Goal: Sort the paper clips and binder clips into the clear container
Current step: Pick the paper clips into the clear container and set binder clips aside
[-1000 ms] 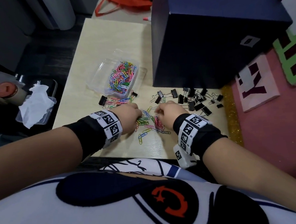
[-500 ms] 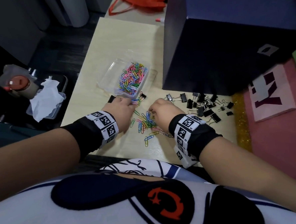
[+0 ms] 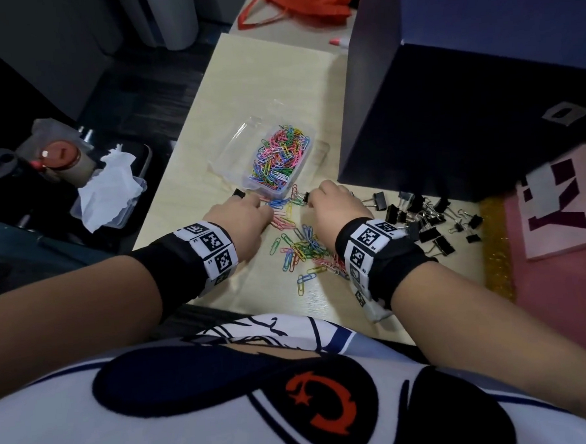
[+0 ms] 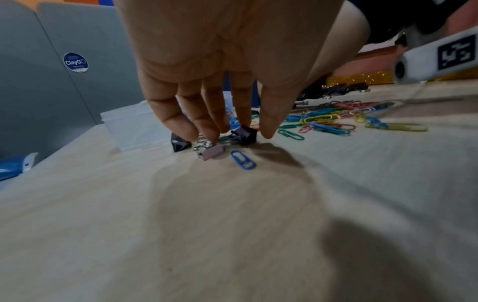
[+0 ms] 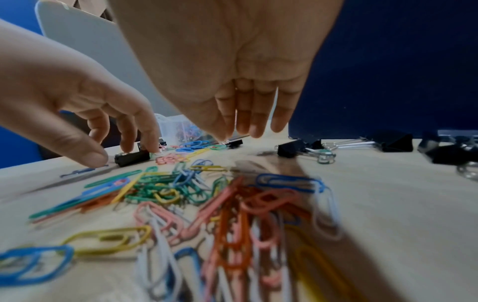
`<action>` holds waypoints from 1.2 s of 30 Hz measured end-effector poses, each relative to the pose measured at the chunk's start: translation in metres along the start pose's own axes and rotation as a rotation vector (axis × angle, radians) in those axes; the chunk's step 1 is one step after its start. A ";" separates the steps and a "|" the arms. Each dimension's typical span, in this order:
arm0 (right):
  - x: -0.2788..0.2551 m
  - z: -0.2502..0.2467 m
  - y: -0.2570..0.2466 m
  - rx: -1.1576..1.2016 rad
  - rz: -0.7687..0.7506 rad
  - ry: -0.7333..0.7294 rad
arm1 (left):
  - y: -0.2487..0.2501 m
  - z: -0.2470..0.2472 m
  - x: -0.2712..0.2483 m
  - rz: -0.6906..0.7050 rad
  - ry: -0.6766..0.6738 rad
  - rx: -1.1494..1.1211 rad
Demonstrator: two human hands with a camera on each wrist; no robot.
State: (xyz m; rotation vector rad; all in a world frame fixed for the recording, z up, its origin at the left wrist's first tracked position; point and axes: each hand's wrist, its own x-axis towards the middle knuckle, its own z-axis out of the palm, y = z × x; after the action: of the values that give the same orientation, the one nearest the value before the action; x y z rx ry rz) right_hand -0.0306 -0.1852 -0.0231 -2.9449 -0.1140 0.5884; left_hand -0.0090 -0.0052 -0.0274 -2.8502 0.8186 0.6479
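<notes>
The clear container [image 3: 232,155] holds a heap of coloured paper clips [image 3: 279,159]. More loose paper clips [image 3: 303,247] lie on the table between my wrists. My left hand [image 3: 254,202] reaches down just in front of the container; its fingertips [image 4: 207,134] touch small binder clips [image 4: 243,133] while the thumb stays apart. My right hand [image 3: 312,200] is beside it, thumb and forefinger pinching the wire handle of a small black binder clip [image 5: 234,143]. A pile of black binder clips [image 3: 422,220] lies to the right.
A big dark blue box [image 3: 466,108] stands close behind the clips on the right. A pink board [image 3: 558,212] lies past the table's right edge. Left of the table [image 3: 242,87] sit a tub with tissue [image 3: 108,195] and a red-lidded jar [image 3: 59,155]. A red bag [image 3: 305,1] lies at the back.
Both hands have moved forward from the loose paper clip pile to the binder clips just in front of the container.
</notes>
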 end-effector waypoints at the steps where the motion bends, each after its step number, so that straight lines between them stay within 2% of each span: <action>1: 0.001 0.000 -0.001 0.030 -0.027 -0.014 | 0.000 0.001 0.001 -0.003 -0.001 0.005; 3: 0.003 0.003 -0.002 0.027 -0.088 -0.074 | -0.001 0.002 0.002 -0.004 -0.015 0.008; 5: 0.003 0.006 -0.003 0.000 -0.078 -0.108 | -0.003 0.004 0.005 -0.003 -0.029 0.006; 12: 0.001 0.004 0.006 -0.032 0.059 -0.046 | -0.008 -0.002 0.005 -0.015 0.052 -0.152; 15: 0.005 0.001 0.006 -0.069 0.067 -0.021 | -0.010 -0.005 0.004 -0.019 0.090 -0.213; 18: 0.011 0.003 -0.003 0.003 -0.062 0.029 | -0.012 -0.008 0.000 -0.044 0.125 -0.280; 21: 0.012 0.008 -0.015 0.032 -0.187 -0.025 | -0.013 -0.010 -0.003 -0.081 0.161 -0.320; 26: 0.006 0.007 -0.029 -0.081 -0.139 -0.058 | -0.026 -0.013 -0.004 -0.159 0.166 -0.319; 33: 0.024 0.005 -0.054 0.067 -0.321 -0.081 | -0.041 -0.006 -0.005 -0.240 0.212 -0.340; 36: 0.025 0.010 -0.054 0.002 -0.326 -0.141 | -0.046 -0.004 -0.006 -0.244 0.222 -0.328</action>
State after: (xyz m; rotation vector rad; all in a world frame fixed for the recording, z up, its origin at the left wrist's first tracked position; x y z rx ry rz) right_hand -0.0144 -0.1281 -0.0338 -2.7908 -0.5928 0.7399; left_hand 0.0118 0.0362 -0.0218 -3.2919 0.4036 0.4777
